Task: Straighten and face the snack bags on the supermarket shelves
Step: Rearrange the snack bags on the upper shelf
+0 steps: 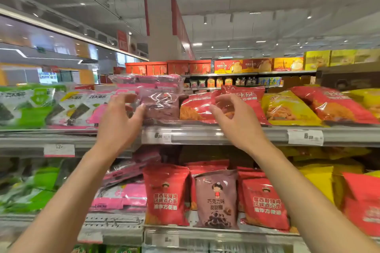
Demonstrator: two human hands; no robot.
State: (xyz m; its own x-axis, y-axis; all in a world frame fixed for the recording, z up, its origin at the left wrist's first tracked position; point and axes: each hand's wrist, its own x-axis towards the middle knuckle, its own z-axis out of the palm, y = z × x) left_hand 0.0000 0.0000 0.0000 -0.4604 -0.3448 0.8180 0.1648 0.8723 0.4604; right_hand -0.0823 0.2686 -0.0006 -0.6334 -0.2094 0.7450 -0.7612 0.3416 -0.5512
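Down at 6 o'clock a brown chocolate bag (217,199) stands upright between red bags on the lower shelf (205,238). Up on the top shelf (205,134), the left hand (119,121) at about 10 o'clock has loosely spread fingers with the thumb touching the left edge of a purple bag (160,106), while the right hand (232,118) at roughly 2 o'clock has curled fingers up against a red bag (197,107), can't tell if it's actually pinching it since it's blurry. Further back at 12 sit red gift boxes (167,68).

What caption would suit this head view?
Both hands, left and right, reach toward the purple bag and red bag on the upper shelf.
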